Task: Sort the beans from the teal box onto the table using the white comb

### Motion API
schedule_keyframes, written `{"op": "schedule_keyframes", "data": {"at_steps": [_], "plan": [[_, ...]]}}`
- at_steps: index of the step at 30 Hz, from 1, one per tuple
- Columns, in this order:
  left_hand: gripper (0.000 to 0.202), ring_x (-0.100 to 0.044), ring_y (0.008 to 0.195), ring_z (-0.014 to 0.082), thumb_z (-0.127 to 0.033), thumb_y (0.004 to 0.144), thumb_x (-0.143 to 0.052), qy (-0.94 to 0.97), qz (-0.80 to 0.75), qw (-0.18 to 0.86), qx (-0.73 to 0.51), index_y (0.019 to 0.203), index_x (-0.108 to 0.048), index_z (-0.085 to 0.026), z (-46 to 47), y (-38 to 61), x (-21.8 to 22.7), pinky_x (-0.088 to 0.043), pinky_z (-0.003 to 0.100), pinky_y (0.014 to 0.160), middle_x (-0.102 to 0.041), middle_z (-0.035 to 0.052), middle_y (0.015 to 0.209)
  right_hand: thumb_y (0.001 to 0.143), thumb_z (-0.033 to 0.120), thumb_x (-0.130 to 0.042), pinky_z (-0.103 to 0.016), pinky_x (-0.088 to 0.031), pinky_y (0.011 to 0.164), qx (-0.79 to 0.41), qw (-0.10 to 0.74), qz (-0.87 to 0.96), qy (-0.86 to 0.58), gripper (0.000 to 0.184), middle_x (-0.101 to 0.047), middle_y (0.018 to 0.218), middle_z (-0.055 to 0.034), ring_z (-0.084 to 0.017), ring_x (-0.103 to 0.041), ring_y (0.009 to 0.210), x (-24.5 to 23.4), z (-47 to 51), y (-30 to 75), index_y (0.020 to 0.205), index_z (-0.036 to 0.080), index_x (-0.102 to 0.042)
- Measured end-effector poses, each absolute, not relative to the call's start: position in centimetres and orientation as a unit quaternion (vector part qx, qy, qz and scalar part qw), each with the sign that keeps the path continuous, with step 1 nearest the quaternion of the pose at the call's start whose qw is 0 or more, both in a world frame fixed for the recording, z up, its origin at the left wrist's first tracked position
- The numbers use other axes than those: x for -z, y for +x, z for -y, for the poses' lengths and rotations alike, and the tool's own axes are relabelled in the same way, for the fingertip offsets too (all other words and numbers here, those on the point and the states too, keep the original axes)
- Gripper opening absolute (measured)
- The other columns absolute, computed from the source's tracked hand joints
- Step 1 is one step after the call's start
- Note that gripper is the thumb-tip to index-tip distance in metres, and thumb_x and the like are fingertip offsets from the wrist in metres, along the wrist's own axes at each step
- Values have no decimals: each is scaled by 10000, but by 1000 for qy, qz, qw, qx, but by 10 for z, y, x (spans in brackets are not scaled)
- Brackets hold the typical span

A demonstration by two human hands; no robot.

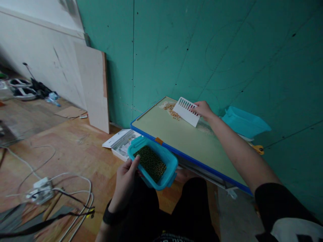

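My left hand (128, 174) grips the near left side of a blue plastic container (169, 160), thumb over its rim. Inside lie many green beans (148, 159), with some paler grains at the right end. The container is held just below the front edge of a small table (176, 137) with a pale green top and blue rim. Over the tabletop, my right hand (203, 110) is closed on a flat white slotted scraper (187, 112), its slotted edge up. Directly left of the scraper is a heap of yellowish beans (172, 110); finer pale grains (205, 128) lie to its right.
Another blue container (243, 121) stands at the table's right rear, by the green wall (161, 50). An open white box (123, 143) is on the floor left of the table. A power strip (41, 191) with loose cables lies lower left. A board (93, 87) leans on the wall.
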State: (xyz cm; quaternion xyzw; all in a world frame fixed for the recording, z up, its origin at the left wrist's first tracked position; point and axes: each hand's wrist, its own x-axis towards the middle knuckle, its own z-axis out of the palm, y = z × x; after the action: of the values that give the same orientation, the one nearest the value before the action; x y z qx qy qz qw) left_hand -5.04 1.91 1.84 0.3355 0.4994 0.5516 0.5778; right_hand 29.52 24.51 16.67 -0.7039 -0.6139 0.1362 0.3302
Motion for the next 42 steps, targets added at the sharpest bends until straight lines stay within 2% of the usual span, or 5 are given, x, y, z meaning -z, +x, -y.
{"op": "schedule_keyframes", "data": {"at_steps": [8,14,25,34,42], "plan": [[520,-487,463,123,-657,722,-782,339,-494,575,-557,600,-606,-184,-19,-50,-20,-343,229,440,-565,-16,503,744,180,-756,-241,-466,560,-203,343,601,-693,115,-687,625,-32,-136,-587,536,-169,-259,300,835,112,-774],[508,-485,456,123,-647,733,-774,342,-493,570,-561,607,-621,-179,-20,-51,-16,-346,236,443,-567,-10,497,741,154,-770,-248,-472,560,-230,309,618,-685,82,-691,639,-31,-144,-603,558,-180,-269,293,814,117,-767],[547,-499,469,134,-682,725,-761,350,-509,562,-550,564,-595,-187,-15,-51,-21,-345,239,446,-567,-5,498,657,165,-807,-232,-456,583,-133,226,690,-674,109,-604,551,26,-130,-586,563,-187,-285,278,747,128,-758],[557,-504,471,135,-694,702,-766,347,-511,556,-556,538,-584,-193,-15,-48,-21,-354,238,446,-572,-3,488,675,196,-801,-221,-442,547,-177,217,705,-652,119,-623,570,18,-119,-581,545,-191,-282,272,779,143,-776],[559,-490,457,125,-689,680,-791,338,-505,565,-558,561,-588,-182,-14,-46,-25,-354,236,443,-564,-6,484,679,209,-805,-218,-432,540,-184,235,705,-644,209,-647,598,14,-114,-574,552,-186,-290,269,879,147,-808]]}}
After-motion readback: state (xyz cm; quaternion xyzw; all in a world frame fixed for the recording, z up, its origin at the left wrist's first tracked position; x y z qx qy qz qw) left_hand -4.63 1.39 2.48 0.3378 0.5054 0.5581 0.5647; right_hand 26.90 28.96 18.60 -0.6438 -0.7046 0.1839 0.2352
